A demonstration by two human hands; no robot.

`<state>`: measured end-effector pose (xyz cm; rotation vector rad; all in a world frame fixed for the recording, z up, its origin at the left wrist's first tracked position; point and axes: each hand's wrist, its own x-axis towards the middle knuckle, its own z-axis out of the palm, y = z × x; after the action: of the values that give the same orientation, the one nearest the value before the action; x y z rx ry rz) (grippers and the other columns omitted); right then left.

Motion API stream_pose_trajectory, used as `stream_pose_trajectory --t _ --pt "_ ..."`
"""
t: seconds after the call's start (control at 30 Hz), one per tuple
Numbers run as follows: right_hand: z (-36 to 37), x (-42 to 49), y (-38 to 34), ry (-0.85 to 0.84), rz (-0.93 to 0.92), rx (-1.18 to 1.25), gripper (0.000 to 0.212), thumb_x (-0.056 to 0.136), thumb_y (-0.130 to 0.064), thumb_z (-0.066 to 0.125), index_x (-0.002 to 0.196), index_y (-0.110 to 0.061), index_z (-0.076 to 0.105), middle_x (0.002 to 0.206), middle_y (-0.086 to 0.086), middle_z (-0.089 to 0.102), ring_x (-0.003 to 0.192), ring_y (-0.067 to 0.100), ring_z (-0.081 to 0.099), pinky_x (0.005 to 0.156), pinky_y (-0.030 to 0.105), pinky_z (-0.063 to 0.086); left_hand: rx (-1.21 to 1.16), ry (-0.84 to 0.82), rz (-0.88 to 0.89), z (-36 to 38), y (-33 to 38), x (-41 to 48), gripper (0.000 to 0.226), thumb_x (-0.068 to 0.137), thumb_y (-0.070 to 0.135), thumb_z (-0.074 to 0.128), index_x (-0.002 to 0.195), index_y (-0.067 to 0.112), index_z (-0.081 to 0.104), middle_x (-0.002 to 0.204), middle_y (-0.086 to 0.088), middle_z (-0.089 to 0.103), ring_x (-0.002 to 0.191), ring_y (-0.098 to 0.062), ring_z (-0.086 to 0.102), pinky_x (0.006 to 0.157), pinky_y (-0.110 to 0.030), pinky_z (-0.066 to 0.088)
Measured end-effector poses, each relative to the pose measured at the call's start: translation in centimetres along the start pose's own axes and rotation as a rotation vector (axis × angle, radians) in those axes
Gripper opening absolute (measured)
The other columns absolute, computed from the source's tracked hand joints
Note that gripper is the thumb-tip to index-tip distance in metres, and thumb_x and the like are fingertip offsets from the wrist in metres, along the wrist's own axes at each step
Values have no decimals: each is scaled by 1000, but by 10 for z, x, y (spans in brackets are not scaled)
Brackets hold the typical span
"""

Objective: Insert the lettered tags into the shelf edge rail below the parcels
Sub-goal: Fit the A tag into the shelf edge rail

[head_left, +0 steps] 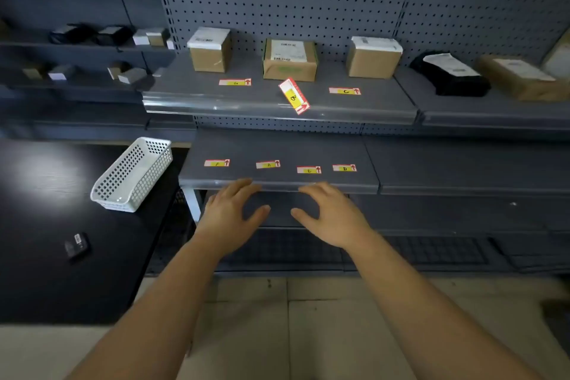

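Left hand (229,214), right hand (334,216) at lower rail (357,188)

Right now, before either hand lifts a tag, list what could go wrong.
1. Tag B lies askew, its end over the upper rail; a bump could knock it off the shelf.
2. Tag F, tag A, tag E and tag D lie loose on the lower shelf, which shows no parcels; they may get slotted into the wrong rail.
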<state>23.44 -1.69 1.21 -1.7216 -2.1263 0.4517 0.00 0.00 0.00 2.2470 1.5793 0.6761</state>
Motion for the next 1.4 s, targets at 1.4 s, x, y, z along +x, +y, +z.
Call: stream_pose_trajectory --t 1.4 --pt "147 266 129 -90 130 -30 55 92 -54 52 138 -25 47 138 0 51 127 21 46 99 34 39 69 -134 -87 145 -177 227 51 89 53 48 132 25 49 143 1 42 131 -25 37 105 -45 26"
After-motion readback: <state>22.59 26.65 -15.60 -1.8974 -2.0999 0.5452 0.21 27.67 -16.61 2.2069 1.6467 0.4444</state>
